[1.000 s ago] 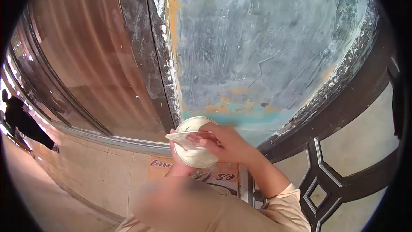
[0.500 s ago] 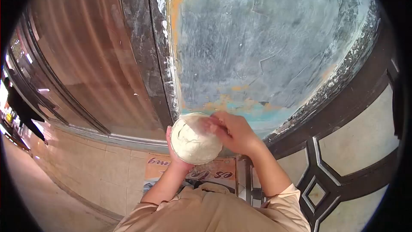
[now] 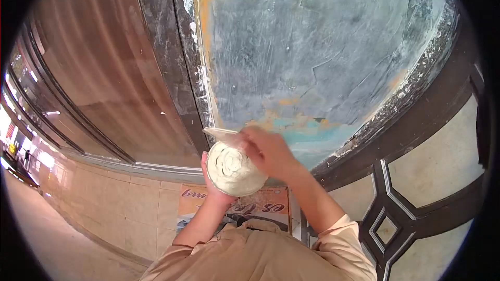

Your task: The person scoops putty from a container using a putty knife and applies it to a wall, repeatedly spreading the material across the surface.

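My left hand (image 3: 219,193) is wrapped round the side and underside of a round bowl, holding it up in front of my body. Creamy white paste (image 3: 232,164) fills the bowl, with curved swirl marks on its surface. Over the bowl's far right side, my right hand (image 3: 268,151) is closed and slightly blurred. It grips a flat, pale putty knife (image 3: 221,134), whose blade points left across the far rim. The grip end is hidden in my fingers. Just beyond the bowl rises a grey-blue wall panel (image 3: 291,47) with orange and turquoise patches.
A brown-curtained glass pane (image 3: 99,67) stands on the left beside a dark frame post (image 3: 165,31). Dark wooden trim with pale panels (image 3: 432,158) is at the right. Below lie floor tiles (image 3: 117,192) and an orange printed board (image 3: 273,198) with lettering.
My right hand has shifted a little left, and the putty knife now shows above the far rim. Swirls in the paste are now visible. A dark-clothed person at far left has left view.
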`<state>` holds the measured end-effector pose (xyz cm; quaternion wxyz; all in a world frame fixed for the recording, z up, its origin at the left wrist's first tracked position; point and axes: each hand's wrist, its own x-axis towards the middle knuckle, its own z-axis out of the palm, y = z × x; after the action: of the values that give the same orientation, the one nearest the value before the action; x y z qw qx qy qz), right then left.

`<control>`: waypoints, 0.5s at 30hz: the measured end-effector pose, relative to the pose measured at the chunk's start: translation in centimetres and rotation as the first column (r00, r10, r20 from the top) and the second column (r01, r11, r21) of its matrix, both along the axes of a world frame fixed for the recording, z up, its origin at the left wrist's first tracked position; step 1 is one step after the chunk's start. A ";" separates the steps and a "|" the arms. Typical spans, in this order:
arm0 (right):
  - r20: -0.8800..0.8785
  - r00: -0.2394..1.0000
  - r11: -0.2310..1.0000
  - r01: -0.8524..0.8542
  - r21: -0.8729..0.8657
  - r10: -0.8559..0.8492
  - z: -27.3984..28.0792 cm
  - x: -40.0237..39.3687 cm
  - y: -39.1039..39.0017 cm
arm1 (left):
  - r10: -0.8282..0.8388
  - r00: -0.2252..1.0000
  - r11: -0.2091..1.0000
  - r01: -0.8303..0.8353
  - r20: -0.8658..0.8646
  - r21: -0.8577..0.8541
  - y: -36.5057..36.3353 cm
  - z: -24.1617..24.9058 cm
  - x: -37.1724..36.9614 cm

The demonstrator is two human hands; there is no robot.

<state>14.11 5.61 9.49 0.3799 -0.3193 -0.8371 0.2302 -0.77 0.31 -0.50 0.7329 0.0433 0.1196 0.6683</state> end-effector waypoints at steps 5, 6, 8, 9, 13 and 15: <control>0.055 0.983 0.975 -0.168 -0.145 0.177 1.0 0.5 -1.5 | -0.070 0.997 0.928 0.060 0.014 0.369 0.7 -3.2 -0.9; 0.056 0.982 0.975 -0.169 -0.146 0.179 1.6 1.0 -0.9 | -0.069 0.998 0.928 0.059 0.015 0.368 0.4 -1.8 -0.9; 0.155 0.988 0.963 0.033 -0.269 0.009 2.3 1.7 -0.3 | -0.014 1.000 1.000 0.014 0.018 0.009 -0.4 0.3 -0.7; 0.014 1.000 0.989 0.012 -0.148 -0.010 1.0 1.1 0.1 | -0.001 1.000 1.000 0.000 -0.022 -0.026 -0.2 0.2 -0.6; 0.007 0.988 0.987 -0.157 -0.035 0.157 -0.5 -1.0 -1.5 | -0.148 0.942 0.963 0.068 0.301 0.260 0.4 -2.9 -0.9; 0.044 0.986 0.985 -0.155 -0.082 0.159 0.2 0.2 -1.6 | -0.169 0.937 0.960 0.086 0.307 0.265 0.4 -3.0 -1.1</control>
<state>14.29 4.04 9.69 0.3266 -0.2726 -0.8593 0.2837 -1.89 0.73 -3.53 0.7734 0.0310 -0.0909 0.6266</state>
